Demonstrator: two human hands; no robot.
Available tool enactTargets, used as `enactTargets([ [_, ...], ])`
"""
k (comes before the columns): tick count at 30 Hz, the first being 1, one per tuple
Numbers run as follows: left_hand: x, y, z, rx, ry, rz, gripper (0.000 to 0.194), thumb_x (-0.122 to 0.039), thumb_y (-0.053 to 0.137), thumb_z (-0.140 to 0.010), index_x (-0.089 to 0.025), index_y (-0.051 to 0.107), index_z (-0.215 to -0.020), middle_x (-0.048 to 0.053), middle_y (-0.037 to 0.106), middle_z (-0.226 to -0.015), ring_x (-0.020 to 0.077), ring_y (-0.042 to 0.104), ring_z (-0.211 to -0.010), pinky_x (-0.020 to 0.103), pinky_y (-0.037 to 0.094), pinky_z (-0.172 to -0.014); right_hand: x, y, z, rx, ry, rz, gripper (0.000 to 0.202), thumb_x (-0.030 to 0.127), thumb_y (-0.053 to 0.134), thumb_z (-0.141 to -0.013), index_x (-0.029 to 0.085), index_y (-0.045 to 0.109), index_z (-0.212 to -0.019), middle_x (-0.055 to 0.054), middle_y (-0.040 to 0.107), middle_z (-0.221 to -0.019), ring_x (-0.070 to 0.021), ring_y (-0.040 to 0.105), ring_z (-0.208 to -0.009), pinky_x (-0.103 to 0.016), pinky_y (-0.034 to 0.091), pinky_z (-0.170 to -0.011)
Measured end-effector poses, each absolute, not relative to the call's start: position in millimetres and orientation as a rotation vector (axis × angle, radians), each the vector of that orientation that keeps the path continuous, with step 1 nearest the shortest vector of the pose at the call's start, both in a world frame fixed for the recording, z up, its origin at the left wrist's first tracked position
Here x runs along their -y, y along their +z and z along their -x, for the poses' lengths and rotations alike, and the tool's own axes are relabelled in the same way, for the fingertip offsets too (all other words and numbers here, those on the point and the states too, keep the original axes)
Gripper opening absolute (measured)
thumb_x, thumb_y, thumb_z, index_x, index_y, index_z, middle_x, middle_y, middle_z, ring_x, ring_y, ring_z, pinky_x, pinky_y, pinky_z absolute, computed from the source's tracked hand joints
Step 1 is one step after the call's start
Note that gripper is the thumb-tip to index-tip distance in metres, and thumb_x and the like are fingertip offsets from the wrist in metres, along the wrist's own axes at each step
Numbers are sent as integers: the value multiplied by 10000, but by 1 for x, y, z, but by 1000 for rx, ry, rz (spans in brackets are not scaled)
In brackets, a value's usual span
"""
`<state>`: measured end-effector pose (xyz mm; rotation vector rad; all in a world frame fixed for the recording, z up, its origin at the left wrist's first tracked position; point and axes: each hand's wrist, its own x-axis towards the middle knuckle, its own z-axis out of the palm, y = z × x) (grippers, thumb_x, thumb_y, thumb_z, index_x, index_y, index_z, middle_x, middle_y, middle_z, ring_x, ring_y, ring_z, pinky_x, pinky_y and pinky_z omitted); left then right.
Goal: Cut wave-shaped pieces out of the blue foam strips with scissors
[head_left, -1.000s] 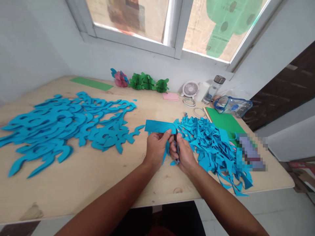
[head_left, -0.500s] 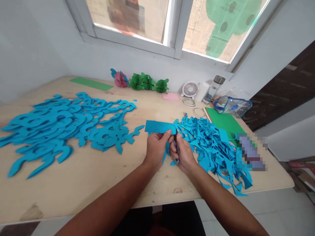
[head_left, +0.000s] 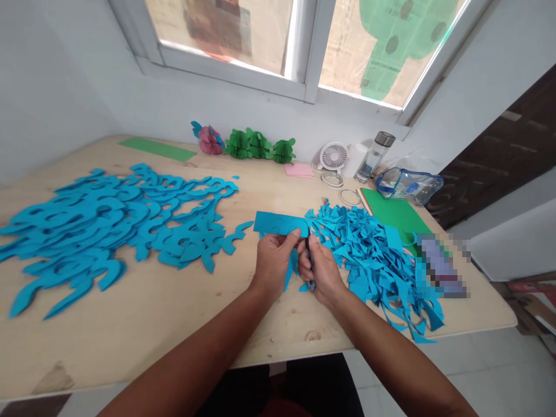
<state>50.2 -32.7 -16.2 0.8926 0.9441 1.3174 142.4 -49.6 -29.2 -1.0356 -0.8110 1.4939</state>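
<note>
My left hand (head_left: 274,258) pinches a folded strip of blue paper (head_left: 275,223) along its lower edge, with faint curved lines on it. Dark-handled scissors (head_left: 311,269) are gripped in my right hand (head_left: 320,263), their blades at the right end of the strip. The two hands nearly touch. To the right of them lies a heap of blue paper scraps (head_left: 360,243). On the left spreads a large pile of cut blue paper shapes (head_left: 108,214), wavy and with round openings.
Green paper sheets (head_left: 408,217) lie at the right, near a clear pouch (head_left: 410,185). Along the wall stand a water bottle (head_left: 377,155), a small white fan (head_left: 333,156), tape rolls (head_left: 332,179) and green paper ornaments (head_left: 258,145). A green strip (head_left: 158,148) lies at the back left.
The view has shifted very slightly. Both hands keep their places on the blue paper strip and the scissors, with little visible difference.
</note>
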Motion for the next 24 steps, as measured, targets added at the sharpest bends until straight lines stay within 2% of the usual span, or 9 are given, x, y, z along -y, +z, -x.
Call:
enactTargets([
  [10,30,-23,-51,-992,1318,-856,359,-393,691,-722,-175,525,-490,8,589,-457,128,559,-408,222,457,-422,49,-32,-142,811,1481,1047,521,686,641,-711,175,544,-685,104,374,-406,-33,272,-303,-194,180,-333],
  [16,30,-23,-50,-972,1229,-851,432,-443,664,-739,-184,489,-441,1,536,-393,124,513,-342,233,436,-383,50,-32,-141,831,1489,1042,504,667,656,-705,176,546,-674,101,373,-405,-40,272,-308,-197,168,-327],
  [24,27,-21,-43,-936,1138,-928,406,-422,667,-748,-170,535,-459,28,576,-425,137,563,-405,231,470,-453,50,-27,-143,835,1487,1064,536,699,657,-674,178,535,-654,102,367,-402,-38,258,-310,-196,158,-330],
])
